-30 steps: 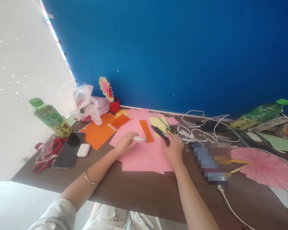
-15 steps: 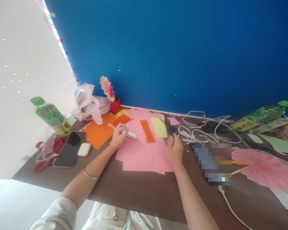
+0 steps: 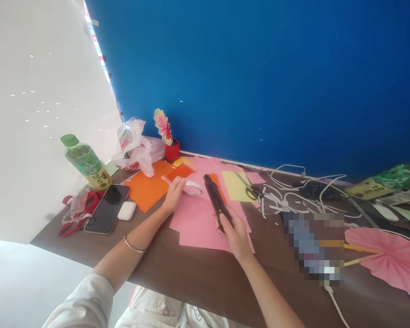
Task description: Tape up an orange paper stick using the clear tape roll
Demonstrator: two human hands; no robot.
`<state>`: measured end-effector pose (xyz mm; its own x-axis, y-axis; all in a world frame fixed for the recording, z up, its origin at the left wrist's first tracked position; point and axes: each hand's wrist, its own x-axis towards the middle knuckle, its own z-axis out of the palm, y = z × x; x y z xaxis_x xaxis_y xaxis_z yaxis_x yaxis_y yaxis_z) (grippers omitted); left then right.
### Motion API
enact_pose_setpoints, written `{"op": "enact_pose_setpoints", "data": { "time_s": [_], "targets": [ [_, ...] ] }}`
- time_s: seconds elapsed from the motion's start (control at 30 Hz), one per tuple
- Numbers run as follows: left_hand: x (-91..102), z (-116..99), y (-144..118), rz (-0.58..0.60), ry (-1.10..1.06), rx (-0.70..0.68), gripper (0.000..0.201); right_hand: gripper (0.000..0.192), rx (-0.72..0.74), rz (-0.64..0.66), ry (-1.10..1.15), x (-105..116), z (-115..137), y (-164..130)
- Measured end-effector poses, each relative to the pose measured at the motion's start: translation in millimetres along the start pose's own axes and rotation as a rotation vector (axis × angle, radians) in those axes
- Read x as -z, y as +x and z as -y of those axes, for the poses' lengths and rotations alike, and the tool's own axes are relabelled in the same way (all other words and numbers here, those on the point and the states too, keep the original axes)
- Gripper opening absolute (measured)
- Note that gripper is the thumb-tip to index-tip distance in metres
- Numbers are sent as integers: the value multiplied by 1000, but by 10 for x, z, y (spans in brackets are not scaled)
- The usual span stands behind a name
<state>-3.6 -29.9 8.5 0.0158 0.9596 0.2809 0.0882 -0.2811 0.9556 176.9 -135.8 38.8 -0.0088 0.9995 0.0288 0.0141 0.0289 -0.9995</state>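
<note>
My right hand (image 3: 234,230) is wrapped round a long black stapler (image 3: 216,196) with a small yellow mark, tilted above pink paper sheets (image 3: 194,234). In my left hand (image 3: 174,193), closed at the fingertips, is a small white item (image 3: 193,187) with faint print, smeared by motion. One pleated orange paper piece (image 3: 180,172) lies just beyond my left hand. Behind the stapler lies another folded orange paper piece (image 3: 224,189), partly covered by it. Scissors (image 3: 251,191) rest partly on a yellow paper sheet (image 3: 229,179).
At left are a green-capped bottle (image 3: 87,161), a phone (image 3: 107,209), a white earphone case (image 3: 126,211) and a plastic bag (image 3: 136,152). A red pot (image 3: 172,151) stands behind. White cables (image 3: 294,205), a blurred-out object (image 3: 309,248) and a pink paper fan (image 3: 389,259) lie at right.
My right hand has lifted the stapler from beside the scissors and brought it left over the pink paper. My left hand stays near the orange pleats; the view has shifted slightly.
</note>
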Motion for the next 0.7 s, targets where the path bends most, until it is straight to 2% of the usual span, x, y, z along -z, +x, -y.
{"op": "enact_pose_setpoints", "data": {
  "time_s": [0.07, 0.17, 0.27, 0.43, 0.7],
  "targets": [
    [-29, -1, -30, 60, 36, -9, 38, 40, 9, 22, -35, 15, -32, 11],
    [-64, -2, -71, 123, 118, -65, 33, 40, 23, -14, -154, 46, -59, 28],
    [-86, -5, -87, 135, 128, -88, 29, 37, 53, -79, -310, 71, -57, 38],
    [-83, 5, -60, 174, 60, -46, 28, 32, 142, -133, -547, 82, -49, 43],
    [-73, 13, -42, 194, 43, -45, 26, 30, 202, -183, -674, 75, -41, 38]
  ]
}}
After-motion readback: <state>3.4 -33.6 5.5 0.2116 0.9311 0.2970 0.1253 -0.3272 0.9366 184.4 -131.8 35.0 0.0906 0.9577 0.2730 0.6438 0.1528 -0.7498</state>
